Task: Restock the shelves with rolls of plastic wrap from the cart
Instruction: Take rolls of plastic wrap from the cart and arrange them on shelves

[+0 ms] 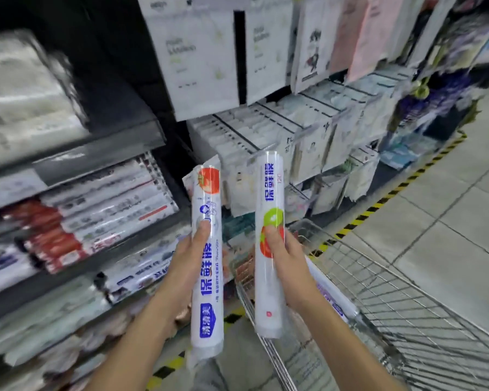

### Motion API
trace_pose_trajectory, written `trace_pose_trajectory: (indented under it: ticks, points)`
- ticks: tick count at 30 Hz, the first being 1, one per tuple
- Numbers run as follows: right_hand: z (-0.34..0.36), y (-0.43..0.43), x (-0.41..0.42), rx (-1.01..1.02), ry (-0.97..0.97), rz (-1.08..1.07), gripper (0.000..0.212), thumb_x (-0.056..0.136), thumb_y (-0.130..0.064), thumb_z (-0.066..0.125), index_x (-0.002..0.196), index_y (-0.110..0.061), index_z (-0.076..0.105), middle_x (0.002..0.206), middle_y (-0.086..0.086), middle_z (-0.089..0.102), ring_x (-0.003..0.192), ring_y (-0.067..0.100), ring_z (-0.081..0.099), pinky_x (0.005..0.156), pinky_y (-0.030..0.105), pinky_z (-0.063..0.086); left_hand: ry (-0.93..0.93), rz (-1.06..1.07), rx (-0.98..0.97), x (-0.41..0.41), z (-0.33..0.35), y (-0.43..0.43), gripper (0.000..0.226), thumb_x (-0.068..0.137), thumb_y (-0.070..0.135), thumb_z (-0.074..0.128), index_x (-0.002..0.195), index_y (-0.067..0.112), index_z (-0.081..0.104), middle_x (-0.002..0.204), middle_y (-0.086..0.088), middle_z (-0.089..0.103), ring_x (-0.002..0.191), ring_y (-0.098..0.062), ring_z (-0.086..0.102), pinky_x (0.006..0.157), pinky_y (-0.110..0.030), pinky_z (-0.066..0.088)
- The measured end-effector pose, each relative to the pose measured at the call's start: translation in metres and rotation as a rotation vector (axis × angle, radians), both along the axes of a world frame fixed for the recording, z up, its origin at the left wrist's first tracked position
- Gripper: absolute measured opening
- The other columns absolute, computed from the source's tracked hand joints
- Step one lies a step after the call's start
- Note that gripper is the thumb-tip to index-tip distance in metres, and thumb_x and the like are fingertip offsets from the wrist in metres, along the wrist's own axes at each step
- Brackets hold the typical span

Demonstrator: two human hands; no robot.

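My left hand (185, 266) grips a white roll of plastic wrap (208, 292) with blue lettering and a tomato picture at its top end. My right hand (287, 266) grips a second white roll (270, 187) with green and red fruit pictures. Both rolls stand nearly upright, side by side, in front of the shelves. The wire cart (392, 306) is below and to the right of my hands. The shelves (96, 153) at the left hold lying rolls and packs, blurred.
Hanging white packets (203, 60) and boxed goods (294, 128) fill the racks ahead. A yellow-and-black striped line (378, 206) marks the tiled floor (449, 221) along the rack base. The cart's handle bar (333, 292) lies just behind my right forearm.
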State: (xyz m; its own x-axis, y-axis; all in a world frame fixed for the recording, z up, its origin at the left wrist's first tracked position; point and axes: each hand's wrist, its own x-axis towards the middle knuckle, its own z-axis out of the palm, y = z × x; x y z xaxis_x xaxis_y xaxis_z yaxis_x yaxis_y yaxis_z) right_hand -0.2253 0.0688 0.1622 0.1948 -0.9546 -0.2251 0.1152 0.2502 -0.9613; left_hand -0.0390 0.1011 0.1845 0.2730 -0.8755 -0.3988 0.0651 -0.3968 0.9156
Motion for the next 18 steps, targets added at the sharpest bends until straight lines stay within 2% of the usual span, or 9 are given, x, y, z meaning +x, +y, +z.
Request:
trace_pose_trajectory:
  ticks: [1, 3, 6, 8, 11, 13, 16, 18]
  points:
    - [0.006, 0.005, 0.008, -0.005, -0.011, 0.044, 0.032, 0.096, -0.049, 0.056, 0.111, -0.022, 0.065, 0.094, -0.003, 0.075, 0.08, 0.01, 0.073, 0.064, 0.021, 0.056, -0.012, 0.046, -0.012, 0.005, 0.007, 0.013, 0.068, 0.086, 0.07, 0.052, 0.106, 0.006, 0.065, 0.08, -0.017, 0.074, 0.062, -0.028, 0.07, 0.059, -0.036, 0.056]
    - [0.017, 0.017, 0.025, -0.035, -0.022, 0.124, 0.044, 0.093, -0.055, 0.059, 0.112, -0.016, 0.065, 0.093, 0.006, 0.074, 0.081, 0.022, 0.072, 0.069, 0.034, 0.059, 0.009, 0.138, -0.028, 0.018, 0.018, 0.04, 0.064, 0.091, 0.067, 0.052, 0.104, 0.005, 0.064, 0.085, -0.021, 0.074, 0.062, -0.028, 0.069, 0.058, -0.036, 0.058]
    - [0.03, 0.037, 0.058, -0.067, -0.027, 0.251, 0.051, 0.087, -0.065, 0.062, 0.114, -0.022, 0.066, 0.1, 0.008, 0.074, 0.09, 0.029, 0.072, 0.084, 0.047, 0.059, 0.027, 0.241, -0.072, 0.044, 0.033, 0.083, 0.067, 0.094, 0.064, 0.051, 0.109, 0.001, 0.064, 0.082, -0.021, 0.073, 0.059, -0.027, 0.068, 0.056, -0.036, 0.058]
    - [0.041, 0.053, 0.082, -0.106, -0.032, 0.339, 0.047, 0.087, -0.064, 0.06, 0.119, -0.03, 0.066, 0.107, 0.003, 0.075, 0.098, 0.024, 0.072, 0.091, 0.046, 0.058, 0.039, 0.32, -0.115, 0.063, 0.041, 0.112, 0.069, 0.092, 0.066, 0.052, 0.112, 0.0, 0.064, 0.079, -0.018, 0.073, 0.059, -0.027, 0.068, 0.055, -0.035, 0.057]
    - [0.057, 0.081, 0.124, -0.139, -0.044, 0.451, 0.057, 0.084, -0.065, 0.06, 0.125, -0.026, 0.063, 0.112, 0.004, 0.074, 0.102, 0.025, 0.072, 0.092, 0.045, 0.058, 0.043, 0.456, -0.176, 0.093, 0.051, 0.158, 0.067, 0.091, 0.065, 0.053, 0.112, 0.002, 0.062, 0.076, -0.013, 0.072, 0.058, -0.024, 0.068, 0.053, -0.032, 0.055]
    - [0.066, 0.106, 0.153, -0.154, -0.045, 0.518, 0.059, 0.084, -0.068, 0.062, 0.123, -0.024, 0.064, 0.11, 0.007, 0.074, 0.1, 0.029, 0.072, 0.091, 0.049, 0.058, 0.017, 0.531, -0.201, 0.117, 0.054, 0.194, 0.069, 0.09, 0.067, 0.054, 0.112, 0.002, 0.063, 0.079, -0.014, 0.073, 0.062, -0.023, 0.07, 0.056, -0.033, 0.056]
    - [0.078, 0.153, 0.198, -0.176, -0.058, 0.621, 0.046, 0.089, -0.058, 0.059, 0.118, -0.023, 0.065, 0.098, 0.006, 0.075, 0.089, 0.027, 0.073, 0.084, 0.046, 0.06, -0.006, 0.629, -0.227, 0.152, 0.058, 0.257, 0.085, 0.079, 0.079, 0.059, 0.118, 0.004, 0.065, 0.091, -0.016, 0.075, 0.071, -0.024, 0.073, 0.063, -0.035, 0.057]
    - [0.086, 0.19, 0.224, -0.176, -0.072, 0.678, 0.05, 0.087, -0.058, 0.059, 0.121, -0.023, 0.065, 0.098, 0.003, 0.076, 0.089, 0.024, 0.073, 0.083, 0.044, 0.06, -0.026, 0.684, -0.243, 0.17, 0.064, 0.302, 0.08, 0.079, 0.076, 0.058, 0.114, 0.005, 0.066, 0.087, -0.016, 0.075, 0.069, -0.025, 0.073, 0.062, -0.036, 0.058]
